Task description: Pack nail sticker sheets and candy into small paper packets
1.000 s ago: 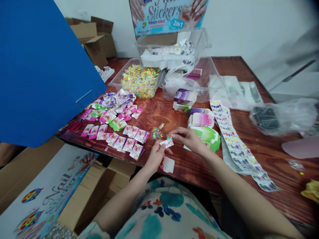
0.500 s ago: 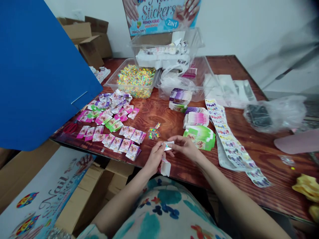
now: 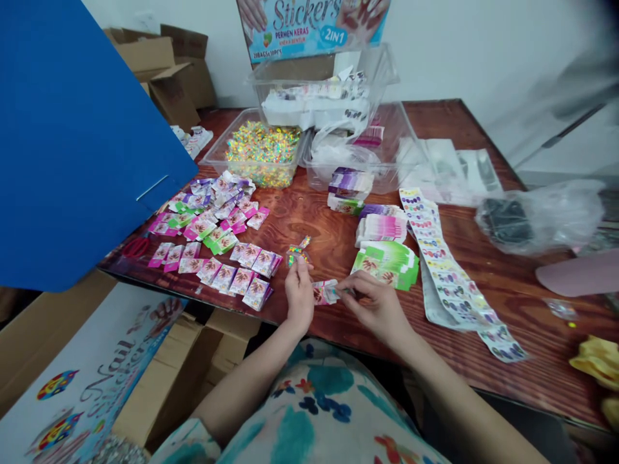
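My left hand (image 3: 300, 293) reaches over the small clear packets of colourful candy (image 3: 300, 248), its fingertips together on the nearest one and partly covering it. Just right of its palm is a small pink-and-white card box (image 3: 323, 293), lying sideways. My right hand (image 3: 374, 301) pinches the right end of this box, where a bit of shiny teal shows at the fingertips. Beyond the right hand lie flat green cartons (image 3: 387, 264), with a stack of pink-and-white ones (image 3: 382, 229) behind them.
Filled small boxes (image 3: 225, 280) lie in rows and a heap at left. Clear tubs stand at the back, one with candy packets (image 3: 264, 151). A long sticker strip (image 3: 442, 267) runs down the right side. A blue panel (image 3: 87, 142) juts in from the left.
My hands have parted. The left moved forward to the candy packets; the right moved slightly right and down to the box end. The shiny strip both held is mostly out of sight.
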